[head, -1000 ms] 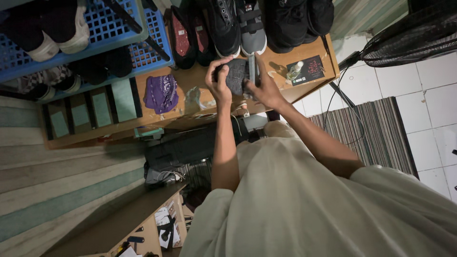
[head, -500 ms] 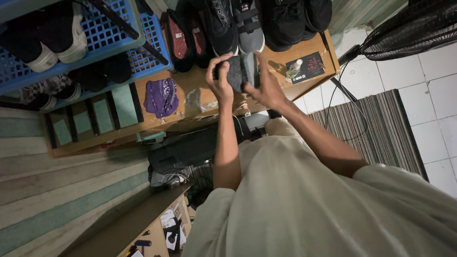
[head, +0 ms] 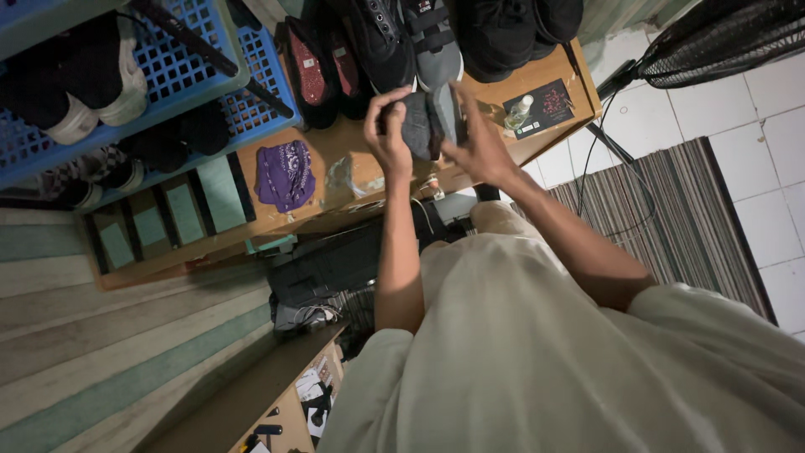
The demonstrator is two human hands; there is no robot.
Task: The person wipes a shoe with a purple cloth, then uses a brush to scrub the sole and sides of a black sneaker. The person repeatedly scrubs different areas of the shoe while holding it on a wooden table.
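Left hand (head: 387, 134) and right hand (head: 480, 144) both clamp one dark grey fabric shoe with a paler sole (head: 426, 122), held up off the wooden shelf top (head: 329, 159) and just near of the row of shoes standing on it. Left fingers curl over the shoe's left side, thumb wrapped round; right palm presses against the sole side, fingers spread along it. Directly beyond the held shoe stands a matching grey strapped trainer (head: 436, 38), with a black lace-up trainer (head: 381, 42) to its left and a pair of dark slip-ons with red insoles (head: 323, 71) further left. Blue plastic lattice crate (head: 180, 67) at far left holds white-soled dark shoes. On the shelf top left of the hands: crumpled purple patterned cloth (head: 285, 174), and a scrap of clear plastic wrap (head: 342, 174) just beside it. Right of the hands, a small clear bottle (head: 518, 111) lies on a dark card (head: 545, 105). Black fan grille (head: 721, 42) at far right, above white floor tiles and a striped grey floor mat (head: 662, 218). Pale cream shirt (head: 570, 361) fills the near foreground.
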